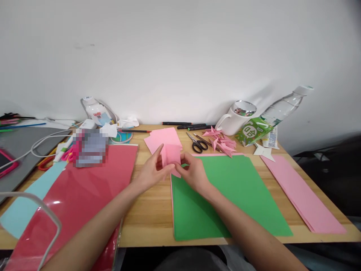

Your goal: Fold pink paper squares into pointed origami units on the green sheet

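A small creased piece of pink paper (171,153) is held up between both hands over the middle of the table. My left hand (153,168) grips its left side, thumb along the lower edge. My right hand (193,171) pinches the lower right part with thumb and fingers. Just behind lies a small stack of pink paper squares (165,136). Under my right forearm is a stack of green paper sheets (225,188). Black-handled scissors (199,145) rest to the right of the hands, beside a pile of folded pink paper pieces (224,143).
At the back right stand a white mug (232,118), a green packet (251,131) and a leaning clear bottle (284,107). Pink paper strips (301,192) lie far right. Left are red sheets in a plastic sleeve (84,203) and a white cable (53,214). Markers (177,123) line the wall.
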